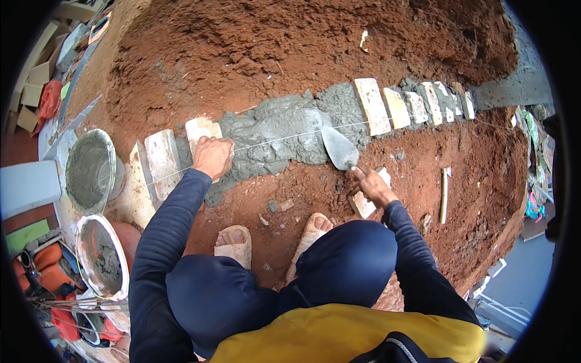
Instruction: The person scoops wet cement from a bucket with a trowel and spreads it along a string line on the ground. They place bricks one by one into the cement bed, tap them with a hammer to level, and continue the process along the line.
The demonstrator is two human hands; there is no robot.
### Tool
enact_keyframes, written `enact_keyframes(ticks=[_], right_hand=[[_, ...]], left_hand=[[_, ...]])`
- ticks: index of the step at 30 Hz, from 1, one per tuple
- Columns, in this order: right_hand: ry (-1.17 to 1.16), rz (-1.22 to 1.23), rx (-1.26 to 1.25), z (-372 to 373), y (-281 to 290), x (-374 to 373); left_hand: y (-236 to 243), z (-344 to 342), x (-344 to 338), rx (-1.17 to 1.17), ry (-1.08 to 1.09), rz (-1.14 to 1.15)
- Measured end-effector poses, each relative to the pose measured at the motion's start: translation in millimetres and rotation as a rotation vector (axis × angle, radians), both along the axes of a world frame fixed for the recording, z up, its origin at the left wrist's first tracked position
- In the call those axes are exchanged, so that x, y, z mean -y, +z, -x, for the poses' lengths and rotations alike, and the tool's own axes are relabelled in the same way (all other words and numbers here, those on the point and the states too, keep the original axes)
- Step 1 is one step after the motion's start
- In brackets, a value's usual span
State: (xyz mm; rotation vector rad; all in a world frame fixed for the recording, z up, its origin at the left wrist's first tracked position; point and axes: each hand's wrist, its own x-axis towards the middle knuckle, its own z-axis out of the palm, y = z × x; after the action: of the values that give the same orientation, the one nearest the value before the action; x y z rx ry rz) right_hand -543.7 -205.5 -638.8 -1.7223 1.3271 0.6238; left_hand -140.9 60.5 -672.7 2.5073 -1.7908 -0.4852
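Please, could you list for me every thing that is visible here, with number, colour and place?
Mortar bed: one, grey, across centre
Row bricks: at least seven, whitish to tan, towards both ends
Loose brick: one, whitish, on soil
String: one, white, along the row
Trowel: one, grey blade, at the mortar's near right edge
Upper bucket: one, greyish, left
Lower bucket: one, white-rimmed, left
Stick: one, pale, right
Soil: uncounted, reddish brown, around the bed
Clutter: uncountable, mixed colours, outer edges
Feet: two, dusty, below centre
Knees: two, navy-covered, lower centre
Left hand: one, bare, on a row brick
Right hand: one, bare, holding the trowel
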Motion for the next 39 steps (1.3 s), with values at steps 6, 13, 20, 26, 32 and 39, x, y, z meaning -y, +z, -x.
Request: enact_keyframes(ticks=[6,13,20,26,32,39], right_hand=[[0.783,0.074,-0.096,-21,150,-29],[1.205,0.379,0.657,-278,256,-179],[1.875,0.591,1.018,-439,280,-414],[1.327,0.321,0.959,-462,253,-343],[0.918,0.214,0.441,-407,193,-139],[0.557,0.075,0.349,-299,164,-52]], left_hand=[[24,26,-75,-0.266,0.138,0.206],[34,107,-255,-1.049,0.715,0.342],[48,208,-396,-0.986,1.206,0.352],[82,289,-502,-1.357,1.628,0.132],[110,322,-653,-0.2,1.91,-0.559],[43,285,-694,-0.297,1.599,-0.492]])
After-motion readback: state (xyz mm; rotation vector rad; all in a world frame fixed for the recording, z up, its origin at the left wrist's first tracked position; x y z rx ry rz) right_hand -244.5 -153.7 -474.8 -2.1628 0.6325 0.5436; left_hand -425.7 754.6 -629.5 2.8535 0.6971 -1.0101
